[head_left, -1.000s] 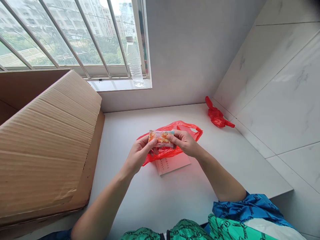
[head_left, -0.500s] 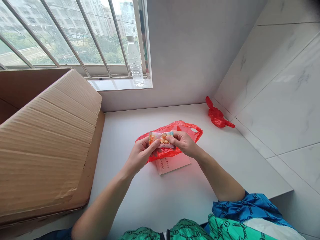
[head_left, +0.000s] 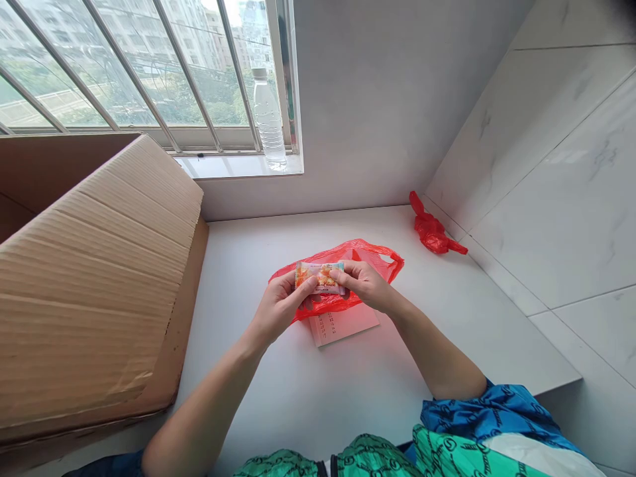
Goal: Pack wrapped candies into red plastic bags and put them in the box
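Note:
A small wrapped snack packet (head_left: 322, 277), orange and white with printed lettering, is held between both hands. My left hand (head_left: 284, 295) is closed on its left end, thumb on the front face. On the right end, my right hand (head_left: 365, 283) pinches it with the thumb on top. Behind and below the packet lies a spread red plastic bag (head_left: 360, 250) with a handle loop at its right. Partly under the bag is a pale pinkish card or booklet (head_left: 350, 326) with printed marks; its far part is hidden.
On the left stands a large open cardboard box (head_left: 99, 285). A knotted red plastic bag (head_left: 432, 232) lies at the table's back right, beside the tiled wall. A clear water bottle (head_left: 269, 126) is upright on the sill of the barred window. The white table (head_left: 278, 391) ends at the right.

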Tool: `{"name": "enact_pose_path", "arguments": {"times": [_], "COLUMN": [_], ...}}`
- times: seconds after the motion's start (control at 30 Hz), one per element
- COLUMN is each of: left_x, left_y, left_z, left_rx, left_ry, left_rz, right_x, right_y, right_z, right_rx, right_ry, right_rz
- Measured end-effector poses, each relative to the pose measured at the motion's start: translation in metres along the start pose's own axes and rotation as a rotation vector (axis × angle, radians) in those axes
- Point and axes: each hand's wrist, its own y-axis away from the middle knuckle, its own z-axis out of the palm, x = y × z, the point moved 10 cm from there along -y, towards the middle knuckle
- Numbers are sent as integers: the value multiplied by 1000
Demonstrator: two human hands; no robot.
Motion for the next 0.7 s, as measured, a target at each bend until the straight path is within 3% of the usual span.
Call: {"name": "enact_pose_path", "arguments": {"times": [0.7], "left_x": [1], "left_y": [1], "left_z": [0], "left_rx": [-3], "left_ry": [4], "left_rz": [5], "right_x": [2], "right_y": [-2], "right_z": [-1], "right_rx": [1], "right_ry": [-10], "right_rz": [5]}}
